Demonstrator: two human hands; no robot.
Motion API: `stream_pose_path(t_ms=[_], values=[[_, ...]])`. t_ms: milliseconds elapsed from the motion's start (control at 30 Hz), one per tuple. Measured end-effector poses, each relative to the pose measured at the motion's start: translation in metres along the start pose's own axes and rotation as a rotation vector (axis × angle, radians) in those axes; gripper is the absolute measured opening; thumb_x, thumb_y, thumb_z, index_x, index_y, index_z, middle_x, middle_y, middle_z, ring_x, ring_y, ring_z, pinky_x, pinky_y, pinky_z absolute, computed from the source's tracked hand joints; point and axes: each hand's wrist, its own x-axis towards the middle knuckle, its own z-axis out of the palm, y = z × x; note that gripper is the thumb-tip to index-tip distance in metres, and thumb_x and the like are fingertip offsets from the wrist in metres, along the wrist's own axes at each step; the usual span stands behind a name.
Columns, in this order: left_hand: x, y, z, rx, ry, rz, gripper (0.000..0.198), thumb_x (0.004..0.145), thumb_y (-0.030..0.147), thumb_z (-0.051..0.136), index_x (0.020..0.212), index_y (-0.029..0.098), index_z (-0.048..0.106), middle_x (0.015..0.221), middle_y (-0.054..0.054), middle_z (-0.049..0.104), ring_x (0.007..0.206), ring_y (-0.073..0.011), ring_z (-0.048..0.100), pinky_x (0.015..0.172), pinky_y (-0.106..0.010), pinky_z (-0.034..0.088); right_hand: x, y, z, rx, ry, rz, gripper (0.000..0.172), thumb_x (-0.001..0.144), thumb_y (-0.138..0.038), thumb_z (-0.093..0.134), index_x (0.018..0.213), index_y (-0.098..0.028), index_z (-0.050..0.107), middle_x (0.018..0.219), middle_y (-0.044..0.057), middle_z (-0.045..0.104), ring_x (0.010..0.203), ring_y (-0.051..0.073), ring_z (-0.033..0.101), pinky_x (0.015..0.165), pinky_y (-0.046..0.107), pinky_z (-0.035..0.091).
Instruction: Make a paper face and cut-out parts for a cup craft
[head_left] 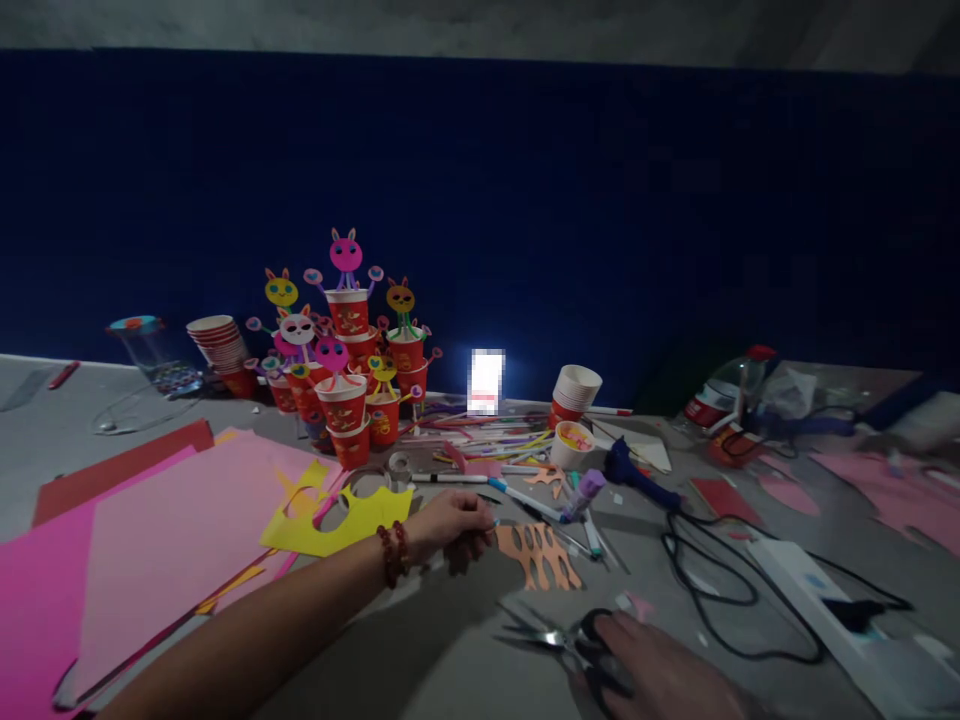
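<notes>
My left hand (463, 528), with a red bead bracelet on the wrist, is over the middle of the table. Its thumb and fingers are pinched together, and what sits between them is too small to make out. Close by its fingertips lies an orange paper sheet (536, 555) with several oval holes cut out. At the lower edge my right hand (664, 665), partly blurred, is closed at the black handles of a pair of scissors (553, 638). The blades are spread and point left, toward the space below my left hand.
Pink paper sheets (172, 560) and a yellow cut sheet (322, 525) lie left. Red paper cups with paper animal figures (345, 310) stand behind. A purple glue stick (583, 495), blue glue gun (630, 470), black cable (739, 650) and white power strip (806, 590) lie right.
</notes>
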Motion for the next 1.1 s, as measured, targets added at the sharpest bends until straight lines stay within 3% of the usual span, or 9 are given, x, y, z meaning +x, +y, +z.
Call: stream_pose_path(t_ms=[200,300,400,500,600,700,833,967,1100], values=[[-0.006,-0.002,-0.014,0.203,-0.003,0.000,0.033,0.065,0.046,0.067,0.079,0.018,0.054,0.068,0.000,0.064,0.049,-0.0117,0.056,0.045,-0.021,0.041,0.022,-0.027,-0.016,-0.184,-0.073,0.077,0.040,0.069,-0.015,0.068,0.108,-0.024,0.065,0.076,0.008,0.078,0.072,0.030,0.074,0.063,0.032,0.051],[0.000,-0.003,-0.016,0.366,0.006,0.048,0.018,0.070,0.036,0.063,0.075,0.019,0.058,0.061,0.002,0.061,0.047,-0.0133,0.053,0.048,-0.024,0.041,0.028,-0.035,-0.031,-0.224,-0.131,0.078,0.038,0.070,-0.017,0.068,0.107,-0.022,0.065,0.078,0.010,0.078,0.075,0.032,0.075,0.059,0.031,0.048],[0.007,-0.001,-0.017,0.537,0.036,0.159,0.004,0.067,0.020,0.064,0.066,0.020,0.060,0.063,0.000,0.060,0.065,-0.0192,0.060,0.062,-0.027,0.045,0.031,-0.039,-0.042,-0.204,-0.137,0.045,0.033,0.069,-0.015,0.068,0.101,-0.023,0.067,0.084,0.009,0.078,0.077,0.031,0.074,0.058,0.030,0.046],[0.013,0.003,-0.013,0.676,0.033,0.259,0.011,0.062,0.010,0.065,0.064,0.021,0.063,0.070,-0.002,0.062,0.086,-0.0256,0.061,0.079,-0.031,0.044,0.035,-0.040,-0.046,-0.151,-0.159,0.040,0.029,0.064,-0.014,0.068,0.092,-0.023,0.068,0.093,0.008,0.077,0.081,0.031,0.073,0.060,0.029,0.044],[0.017,0.009,-0.009,0.769,-0.006,0.315,0.015,0.063,0.006,0.062,0.067,0.020,0.065,0.077,-0.005,0.064,0.091,-0.0280,0.060,0.085,-0.035,0.043,0.040,-0.039,-0.045,-0.067,-0.234,0.086,0.016,0.063,-0.022,0.069,0.079,-0.023,0.067,0.085,0.006,0.077,0.079,0.032,0.073,0.057,0.029,0.038],[0.020,0.015,-0.010,0.795,-0.051,0.341,0.024,0.067,0.003,0.055,0.081,0.019,0.066,0.084,-0.005,0.065,0.089,-0.0246,0.060,0.082,-0.033,0.045,0.043,-0.036,-0.044,-0.007,-0.257,0.088,0.012,0.062,-0.026,0.067,0.074,-0.023,0.065,0.076,0.005,0.076,0.074,0.031,0.072,0.054,0.028,0.031],[0.021,0.014,-0.021,0.726,-0.142,0.321,0.044,0.072,0.000,0.045,0.109,0.017,0.062,0.091,-0.006,0.066,0.078,-0.0172,0.064,0.070,-0.027,0.050,0.043,-0.031,-0.047,0.027,-0.270,0.061,0.020,0.060,-0.021,0.065,0.080,-0.022,0.065,0.081,0.005,0.076,0.077,0.029,0.070,0.055,0.027,0.027],[0.021,0.007,-0.031,0.625,-0.177,0.291,0.046,0.079,0.004,0.040,0.120,0.017,0.056,0.108,-0.011,0.066,0.097,-0.0197,0.067,0.065,-0.024,0.054,0.043,-0.024,-0.053,0.118,-0.342,0.044,0.025,0.058,-0.027,0.073,0.082,-0.022,0.065,0.082,0.003,0.074,0.077,0.027,0.067,0.055,0.025,0.025],[0.017,0.000,-0.033,0.611,-0.125,0.316,0.036,0.081,0.010,0.044,0.114,0.015,0.059,0.117,-0.013,0.063,0.105,-0.0245,0.065,0.066,-0.028,0.057,0.046,-0.023,-0.053,0.184,-0.318,0.036,0.019,0.063,-0.026,0.072,0.080,-0.023,0.065,0.076,0.000,0.071,0.072,0.022,0.064,0.055,0.025,0.026]])
